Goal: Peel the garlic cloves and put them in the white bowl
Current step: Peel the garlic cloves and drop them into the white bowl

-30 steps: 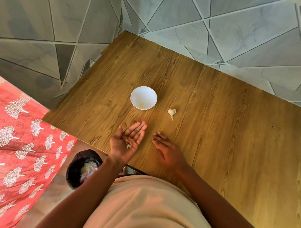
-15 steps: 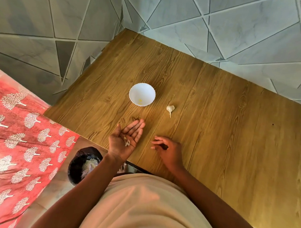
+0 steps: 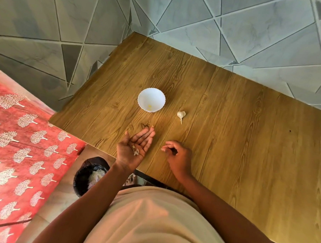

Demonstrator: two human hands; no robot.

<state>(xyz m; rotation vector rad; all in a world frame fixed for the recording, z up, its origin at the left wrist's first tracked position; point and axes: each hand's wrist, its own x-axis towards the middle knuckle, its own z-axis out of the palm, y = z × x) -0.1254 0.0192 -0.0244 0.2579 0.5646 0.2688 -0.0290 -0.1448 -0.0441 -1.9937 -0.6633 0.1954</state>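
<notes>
- The garlic (image 3: 181,115) lies unpeeled on the wooden table (image 3: 247,143), just right of the white bowl (image 3: 151,99), apart from both hands; the bowl holds only a small yellowish speck.
- Risk — the papery peel scraps (image 3: 135,150) sit loose on the flat palm and could slide onto the table or floor if it tips before reaching the dark bin (image 3: 88,175) below.
- The left hand (image 3: 134,147) lies palm-up, fingers straight, cradling the scraps.
- The right hand (image 3: 176,155) hovers knuckles-up, fingertips drawn together — whether they pinch a scrap, I cannot tell.
</notes>
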